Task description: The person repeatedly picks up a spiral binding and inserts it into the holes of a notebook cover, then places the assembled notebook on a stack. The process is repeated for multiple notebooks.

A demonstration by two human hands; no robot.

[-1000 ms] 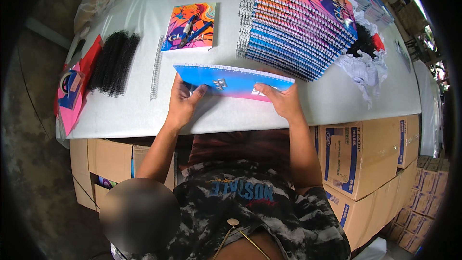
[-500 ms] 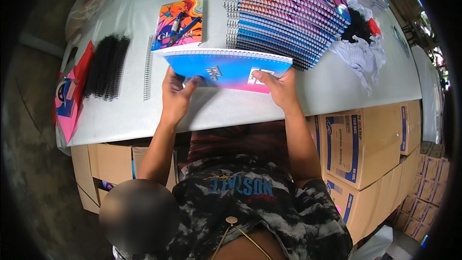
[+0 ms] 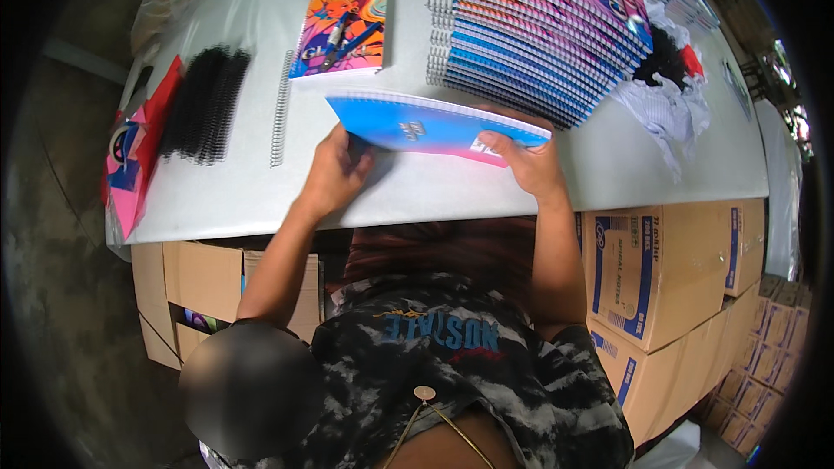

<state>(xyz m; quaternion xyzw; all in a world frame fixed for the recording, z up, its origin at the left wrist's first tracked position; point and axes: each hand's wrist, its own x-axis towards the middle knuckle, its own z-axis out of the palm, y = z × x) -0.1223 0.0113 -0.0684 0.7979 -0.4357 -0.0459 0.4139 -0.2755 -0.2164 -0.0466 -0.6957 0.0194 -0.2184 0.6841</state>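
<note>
Above the table's front edge I hold a notebook [image 3: 434, 128] with a blue and pink cover, its white, perforated-looking long edge facing away from me. Its right end tilts slightly towards me. My right hand [image 3: 532, 163] is closed on that end, thumb on the cover beside a white label. At the other end, my left hand [image 3: 339, 175] curls round the corner, fingers partly hidden behind the notebook and thumb just below its lower edge. Blue-handled pliers [image 3: 343, 42] lie on a colourful notebook [image 3: 320, 13] beyond. A single wire coil [image 3: 280, 113] rests left of it.
A fanned stack of spiral notebooks [image 3: 530, 43] fills the far right, beside crumpled white cloth [image 3: 656, 113]. Black coils [image 3: 206, 104] lie at left by a red and pink packet [image 3: 143, 156]. Cardboard boxes [image 3: 665, 269] stand below the table [image 3: 417, 195].
The notebook's right end has tipped down towards me, and my left thumb has slid off its cover. The whole view has shifted slightly, moving the table's contents to the right.
</note>
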